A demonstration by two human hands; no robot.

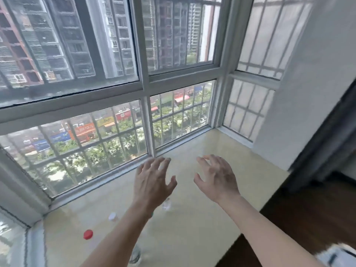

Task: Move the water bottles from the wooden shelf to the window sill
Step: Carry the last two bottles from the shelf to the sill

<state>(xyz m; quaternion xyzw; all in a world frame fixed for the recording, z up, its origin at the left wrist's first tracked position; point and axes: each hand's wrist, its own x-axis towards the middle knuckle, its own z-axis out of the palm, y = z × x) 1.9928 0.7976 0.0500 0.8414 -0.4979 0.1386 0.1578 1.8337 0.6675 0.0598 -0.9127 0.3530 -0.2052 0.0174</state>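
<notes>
Several water bottles [135, 254] stand on the window sill [192, 228] close under my arms. The nearest is below my left forearm, with a red-capped bottle [88, 234] and a white-capped bottle [112, 216] to its left and a clear bottle [166, 204] beside my wrist. Past them my left hand [154, 180] and right hand [217, 180] hover apart, fingers spread, holding nothing. If I pull my arms back low, I could clip a bottle and tip it. On that glossy sill it might roll off the edge or against the window [115, 151].
</notes>
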